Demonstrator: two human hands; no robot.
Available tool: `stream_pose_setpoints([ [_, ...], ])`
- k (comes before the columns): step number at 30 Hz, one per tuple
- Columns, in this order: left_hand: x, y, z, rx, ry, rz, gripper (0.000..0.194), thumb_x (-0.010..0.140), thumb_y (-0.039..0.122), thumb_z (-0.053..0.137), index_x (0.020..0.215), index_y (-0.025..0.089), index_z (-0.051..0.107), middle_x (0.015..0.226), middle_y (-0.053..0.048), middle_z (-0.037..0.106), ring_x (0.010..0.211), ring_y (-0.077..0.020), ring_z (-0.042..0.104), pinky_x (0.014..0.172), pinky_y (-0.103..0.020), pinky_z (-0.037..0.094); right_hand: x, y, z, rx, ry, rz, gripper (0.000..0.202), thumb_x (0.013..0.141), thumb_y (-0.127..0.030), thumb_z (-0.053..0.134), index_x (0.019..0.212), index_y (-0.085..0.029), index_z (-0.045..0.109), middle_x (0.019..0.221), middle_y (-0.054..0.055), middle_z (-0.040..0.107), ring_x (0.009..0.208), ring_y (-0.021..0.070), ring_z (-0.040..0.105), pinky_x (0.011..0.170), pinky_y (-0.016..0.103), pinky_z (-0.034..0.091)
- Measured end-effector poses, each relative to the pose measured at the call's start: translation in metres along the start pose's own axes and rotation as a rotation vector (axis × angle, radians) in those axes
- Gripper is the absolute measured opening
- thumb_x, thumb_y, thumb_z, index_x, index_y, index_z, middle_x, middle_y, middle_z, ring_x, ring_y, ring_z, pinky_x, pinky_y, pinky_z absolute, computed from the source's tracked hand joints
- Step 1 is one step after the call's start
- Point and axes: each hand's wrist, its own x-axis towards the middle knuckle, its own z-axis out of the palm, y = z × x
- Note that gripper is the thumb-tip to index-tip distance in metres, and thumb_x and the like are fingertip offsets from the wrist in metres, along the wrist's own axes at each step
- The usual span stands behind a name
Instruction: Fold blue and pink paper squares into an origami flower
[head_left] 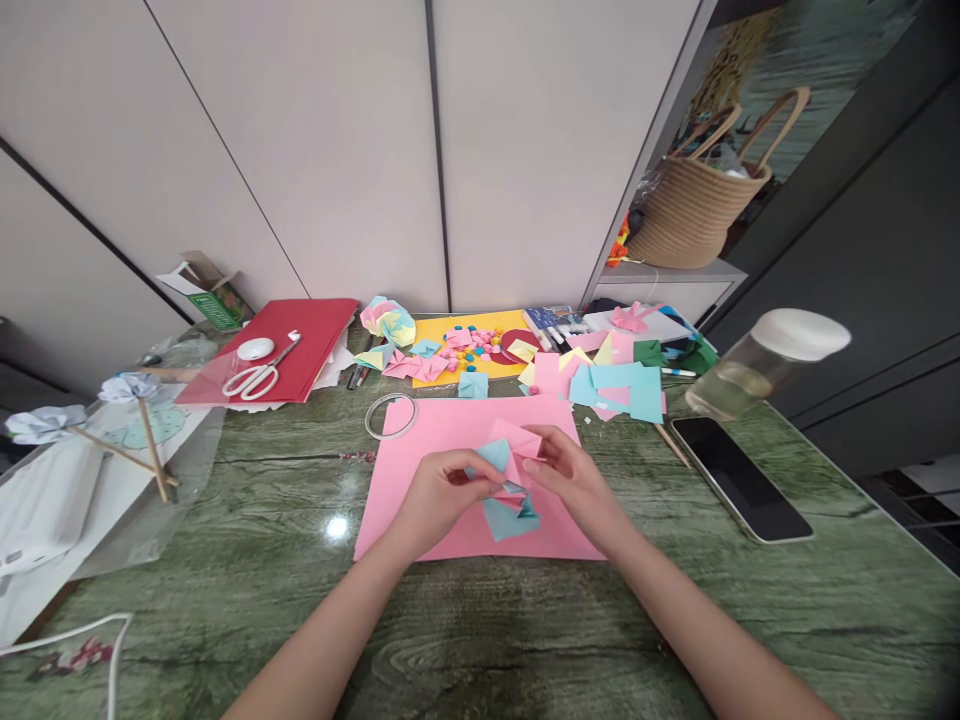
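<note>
On the green wood-grain table point(225, 580), a phone point(742, 478) is laid screen-up at R, w/ a clear btl. point(727, 380) w/ white lid point(801, 333) set just beyond. A woven basket point(690, 215) w/ 2 handles is kept on the shelf point(720, 272), upper R. Two pale flowers point(131, 387) on sticks are seen far L, a white cable point(115, 660) bottom L. An open box point(217, 305) is set back L, nr. cabinet doors point(360, 150).

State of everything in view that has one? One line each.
Left hand: pinching folded paper
Right hand: pinching folded paper
Folded paper: creased, held above pink sheet
Pink sheet: flat on table
Scissors: lying down, blades apparently closed
Phone: lying screen up, display dark
Bottle: standing, white lid on
Box: flaps open
Basket: upright, open-topped, things inside
</note>
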Motion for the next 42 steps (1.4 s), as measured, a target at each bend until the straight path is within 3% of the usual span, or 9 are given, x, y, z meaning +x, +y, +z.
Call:
stream_pose_setpoints([
  [1, 0.000, 0.000, 0.001, -0.004, 0.004, 0.000, 0.003, 0.065, 0.016, 0.063, 0.067, 0.015, 0.066, 0.069, -0.003, 0.067, 0.065, -0.0137, 0.059, 0.061, -0.024, 0.046, 0.000, -0.001, 0.000, -0.002, 0.001, 0.017, 0.019, 0.076, -0.035, 0.055, 0.085, -0.018, 0.055, 0.068, -0.002, 0.050, 0.065, 0.0117, 0.049, 0.061, 0.023, 0.041],
  [3, -0.001, 0.000, 0.002, -0.009, 0.001, -0.002, 0.003, 0.066, 0.016, 0.063, 0.066, 0.015, 0.066, 0.069, -0.003, 0.067, 0.066, -0.0137, 0.060, 0.062, -0.023, 0.046, 0.000, -0.003, 0.001, -0.030, 0.017, 0.039, 0.024, 0.077, -0.037, 0.053, 0.063, -0.018, 0.050, 0.056, -0.004, 0.046, 0.057, 0.0102, 0.045, 0.056, 0.022, 0.037],
  [5, -0.001, -0.001, 0.002, -0.005, -0.001, -0.004, 0.003, 0.066, 0.017, 0.063, 0.067, 0.016, 0.066, 0.069, -0.002, 0.067, 0.066, -0.0137, 0.060, 0.062, -0.023, 0.047, -0.001, -0.003, 0.001, -0.063, 0.039, 0.050, 0.030, 0.077, -0.037, 0.053, 0.056, -0.018, 0.045, 0.052, -0.005, 0.045, 0.053, 0.0095, 0.043, 0.054, 0.022, 0.035],
  [13, 0.000, -0.003, 0.001, 0.008, -0.007, -0.001, 0.004, 0.066, 0.015, 0.062, 0.067, 0.015, 0.066, 0.069, -0.002, 0.067, 0.065, -0.0125, 0.059, 0.060, -0.022, 0.046, -0.004, 0.001, 0.009, -0.088, 0.129, 0.043, 0.034, 0.076, -0.040, 0.053, 0.053, -0.019, 0.041, 0.048, -0.005, 0.041, 0.048, 0.0091, 0.039, 0.050, 0.022, 0.032],
  [24, 0.001, -0.002, 0.001, 0.002, -0.031, -0.017, 0.003, 0.065, 0.018, 0.063, 0.066, 0.015, 0.064, 0.067, -0.001, 0.066, 0.062, -0.0119, 0.058, 0.059, -0.022, 0.046, -0.004, 0.003, 0.012, -0.074, 0.143, 0.033, 0.036, 0.076, -0.042, 0.053, 0.052, -0.019, 0.039, 0.047, -0.006, 0.038, 0.047, 0.0087, 0.035, 0.048, 0.022, 0.031],
  [28, 0.001, 0.000, 0.001, 0.010, -0.025, -0.021, 0.003, 0.065, 0.017, 0.063, 0.066, 0.015, 0.064, 0.066, -0.001, 0.066, 0.061, -0.0116, 0.058, 0.059, -0.022, 0.046, -0.003, 0.004, 0.010, -0.046, 0.071, 0.042, 0.033, 0.077, -0.041, 0.052, 0.055, -0.019, 0.042, 0.049, -0.005, 0.042, 0.050, 0.0090, 0.039, 0.050, 0.022, 0.034],
  [34, 0.001, -0.001, 0.000, 0.004, -0.013, -0.018, 0.003, 0.064, 0.015, 0.063, 0.065, 0.015, 0.066, 0.066, -0.001, 0.066, 0.061, -0.0118, 0.057, 0.059, -0.022, 0.045, -0.004, 0.005, 0.013, -0.012, -0.007, 0.090, 0.022, 0.073, -0.038, 0.055, 0.075, -0.015, 0.056, 0.060, -0.002, 0.048, 0.055, 0.0101, 0.042, 0.050, 0.022, 0.038],
  [42, 0.000, 0.002, 0.000, 0.010, -0.044, -0.038, 0.004, 0.063, 0.013, 0.062, 0.063, 0.015, 0.066, 0.066, -0.002, 0.067, 0.063, -0.0126, 0.058, 0.061, -0.023, 0.047, -0.002, 0.004, 0.008, 0.071, -0.145, 0.101, 0.023, 0.071, -0.037, 0.059, 0.076, -0.014, 0.060, 0.062, -0.001, 0.053, 0.055, 0.0096, 0.045, 0.051, 0.022, 0.041],
])
